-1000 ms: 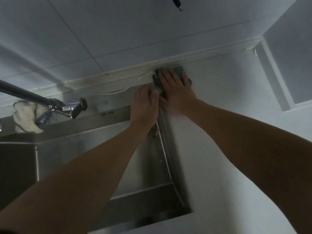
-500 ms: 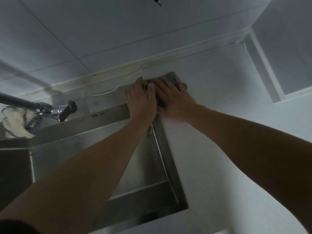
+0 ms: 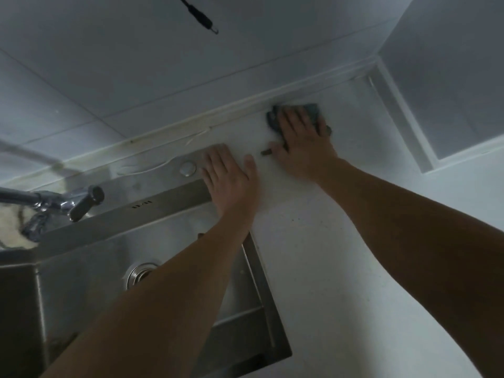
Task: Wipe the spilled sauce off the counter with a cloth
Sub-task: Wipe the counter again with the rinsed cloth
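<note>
Pressing flat with straight fingers, the right hand (image 3: pixel 302 143) holds the dark cloth (image 3: pixel 311 110) down on the white counter (image 3: pixel 327 255), at about 1 o'clock from the sink (image 3: pixel 261 271) corner and just beside the back wall. The left hand (image 3: pixel 231 178) lies released, palm down, over the sink's rear rim at 9 o'clock from the right hand, gripping nothing. A small dark mark (image 3: pixel 265 152), possibly sauce, sits by the right thumb

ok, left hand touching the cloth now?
Apart. Head view shows bare counter between the left hand, flat at the sink corner, and the cloth under the right hand.
</note>
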A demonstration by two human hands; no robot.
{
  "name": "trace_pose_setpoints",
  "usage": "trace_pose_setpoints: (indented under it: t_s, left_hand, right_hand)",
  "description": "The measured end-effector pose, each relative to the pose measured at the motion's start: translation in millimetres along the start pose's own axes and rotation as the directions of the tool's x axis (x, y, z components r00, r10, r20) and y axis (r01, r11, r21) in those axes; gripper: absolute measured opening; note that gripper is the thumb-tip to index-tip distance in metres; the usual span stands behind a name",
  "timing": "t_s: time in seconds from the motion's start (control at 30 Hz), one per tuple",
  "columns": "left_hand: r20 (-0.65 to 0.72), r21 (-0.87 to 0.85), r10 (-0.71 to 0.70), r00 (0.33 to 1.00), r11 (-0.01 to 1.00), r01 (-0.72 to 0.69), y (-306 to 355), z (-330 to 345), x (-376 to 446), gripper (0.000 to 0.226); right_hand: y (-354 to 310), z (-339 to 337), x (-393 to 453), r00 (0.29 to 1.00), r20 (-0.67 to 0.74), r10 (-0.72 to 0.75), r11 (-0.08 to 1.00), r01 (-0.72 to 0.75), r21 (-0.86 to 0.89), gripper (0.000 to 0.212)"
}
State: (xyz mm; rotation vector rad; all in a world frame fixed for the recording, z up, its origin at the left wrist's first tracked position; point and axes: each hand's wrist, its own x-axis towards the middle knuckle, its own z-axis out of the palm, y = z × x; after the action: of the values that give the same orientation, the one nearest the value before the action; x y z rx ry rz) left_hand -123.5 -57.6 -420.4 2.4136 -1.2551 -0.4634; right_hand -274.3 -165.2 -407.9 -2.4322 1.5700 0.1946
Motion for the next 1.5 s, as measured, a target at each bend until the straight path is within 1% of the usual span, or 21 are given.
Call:
trace_pose_setpoints:
  t_s: [0.07,0.13,0.17,0.23,0.3,0.33,0.37,0.43,0.53,0.63,0.73,0.77,0.87,0.97,1.07,1.13,1.2,1.27,1.37,1.43,1.5]
  left_hand:
    - [0.014,0.044,0.002,1.0,0.999,-0.003,1.5,5.2,-3.6,0.078]
    - [-0.017,0.04,0.009,1.0,0.999,-0.008,-1.6,5.4,-2.4,0.081]
    - [-0.039,0.006,0.006,0.999,1.0,-0.006,-2.1,6.5,-1.6,0.082]
    - [-0.088,-0.071,-0.006,0.996,0.998,0.0,-5.3,6.4,-1.6,0.084]
    - [-0.108,-0.101,-0.021,0.994,0.995,0.01,-7.2,7.4,0.3,0.085]
    - [-0.103,-0.101,-0.026,0.994,0.995,0.015,-8.6,7.9,1.4,0.086]
    - [-0.096,-0.092,-0.025,0.995,0.996,0.016,-8.2,8.2,1.7,0.086]
    - [-0.083,-0.065,-0.015,0.996,0.998,0.01,-7.3,7.3,2.0,0.086]
    - [-0.071,-0.052,-0.011,0.997,0.999,0.007,-6.6,5.2,2.3,0.085]
    - [-0.081,-0.076,-0.013,0.997,0.997,0.007,-8.7,6.5,3.0,0.084]
    - [-0.087,-0.132,-0.019,0.996,0.991,0.007,-12.8,8.2,4.9,0.085]
    - [-0.09,-0.156,-0.024,0.996,0.988,0.01,-12.9,8.2,5.9,0.086]
    - [-0.096,-0.233,-0.036,0.995,0.972,0.012,-11.9,4.4,5.0,0.088]
    - [-0.092,-0.322,-0.047,0.995,0.946,0.015,-11.7,0.5,4.3,0.084]
    - [-0.057,-0.368,-0.026,0.998,0.93,0.003,-17.2,-3.3,3.0,0.073]
    - [-0.05,-0.348,0.039,0.998,0.936,-0.054,-22.7,-4.4,1.0,0.069]
    - [-0.06,-0.308,0.093,0.994,0.945,-0.108,-28.4,-3.6,0.1,0.073]
    - [-0.078,-0.275,0.102,0.992,0.954,-0.12,-31.3,0.3,1.7,0.081]
    - [-0.109,-0.209,0.103,0.989,0.97,-0.124,-31.8,5.7,4.1,0.084]
    - [-0.124,-0.179,0.118,0.985,0.974,-0.139,-33.4,8.0,3.9,0.083]
    - [-0.133,-0.165,0.129,0.983,0.975,-0.15,-33.7,8.4,4.1,0.083]
  right_hand:
    - [7.7,-3.7,5.3,0.984,-0.008,0.177,0.983,-0.177,0.054,0.08]
    - [-16.4,-4.3,5.3,0.969,-0.02,0.244,0.966,-0.242,0.094,0.081]
    - [-31.2,-3.6,3.1,0.98,-0.02,0.199,0.976,-0.197,0.092,0.082]
    - [-46.5,0.7,-2.1,0.999,0.01,-0.039,0.998,0.039,0.048,0.085]
    - [-24.2,1.4,-3.0,0.971,0.058,-0.232,0.972,0.233,-0.004,0.084]
    - [-4.9,1.4,-1.5,0.966,0.033,-0.256,0.966,0.258,-0.035,0.081]
    - [19.4,1.7,0.9,0.973,-0.007,-0.23,0.972,0.23,-0.057,0.078]
    - [66.3,-7.3,5.9,0.997,-0.034,-0.066,0.997,0.064,-0.045,0.079]
    - [109.5,-18.6,8.8,0.983,-0.069,0.168,0.985,-0.166,0.041,0.085]
    - [116.2,-23.0,13.6,0.952,-0.061,0.3,0.95,-0.292,0.112,0.091]
    - [87.1,-22.5,16.6,0.894,-0.034,0.446,0.885,-0.435,0.164,0.092]
    - [71.5,-20.7,14.3,0.895,-0.026,0.445,0.886,-0.436,0.159,0.092]
    - [13.2,-4.8,-12.2,0.973,-0.037,0.226,0.968,-0.22,0.12,0.092]
    - [-41.4,9.4,-44.3,1.0,0.006,-0.018,0.998,0.018,0.065,0.094]
    - [-68.3,22.3,-69.5,0.957,0.064,-0.282,0.959,0.282,0.01,0.086]
    - [-58.8,30.7,-82.0,0.894,0.065,-0.444,0.894,0.447,-0.046,0.072]
    - [-31.6,31.5,-85.8,0.849,0.036,-0.527,0.846,0.528,-0.075,0.062]
    - [4.0,22.8,-81.0,0.881,0.003,-0.473,0.871,0.468,-0.151,0.061]
    - [71.1,2.1,-68.2,0.992,-0.071,-0.101,0.991,0.094,-0.091,0.086]
    - [111.6,-5.7,-66.0,0.981,-0.039,0.19,0.98,-0.187,0.061,0.096]
    - [123.5,-4.9,-64.5,0.945,-0.009,0.327,0.937,-0.323,0.136,0.101]
